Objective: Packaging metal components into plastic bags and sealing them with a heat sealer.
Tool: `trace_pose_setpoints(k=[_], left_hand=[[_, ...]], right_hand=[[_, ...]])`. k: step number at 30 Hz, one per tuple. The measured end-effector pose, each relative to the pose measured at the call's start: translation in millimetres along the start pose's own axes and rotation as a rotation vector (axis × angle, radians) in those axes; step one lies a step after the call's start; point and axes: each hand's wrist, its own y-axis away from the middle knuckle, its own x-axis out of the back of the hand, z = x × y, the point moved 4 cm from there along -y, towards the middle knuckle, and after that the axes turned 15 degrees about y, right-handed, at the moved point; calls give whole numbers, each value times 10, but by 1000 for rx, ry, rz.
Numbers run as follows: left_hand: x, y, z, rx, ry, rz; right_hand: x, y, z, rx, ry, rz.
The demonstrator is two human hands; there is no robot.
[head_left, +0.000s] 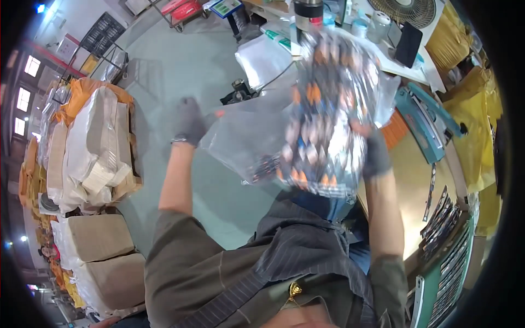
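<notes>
My right hand (376,156), in a dark glove, grips the right edge of a shiny clear plastic pack (328,117). Rows of small black, orange and white pieces or patterns fill it, blurred by motion. From its left side a loose sheet of clear plastic bag (246,136) stretches across to my left hand (190,123). That hand, gloved too, is closed with thumb and fingertips at the bag's edge. A cluster of dark patterned pieces (266,168) shows low in the plastic. The pack hangs in front of my apron, partly over the table's left edge.
At right, a teal bench sealer-like tool (424,123) stands on the tan worktable (418,175). Nearer is a green rack (443,279) of dark strips. A fan (404,8), phone (408,46) and jars (379,26) sit behind. Wrapped cartons (101,235) line the left.
</notes>
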Motion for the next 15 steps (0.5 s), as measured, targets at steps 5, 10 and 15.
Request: trace_pose_setpoints(k=[5, 10, 15], left_hand=[[-866, 559, -867, 306, 357, -231], [-879, 801, -838, 519, 739, 79], [-1458, 1095, -1757, 1052, 1835, 724]], right_hand=[[-948, -1189, -59, 2, 58, -196], [-772, -1499, 913, 635, 1355, -93], [-744, -1199, 1448, 114, 2149, -796]])
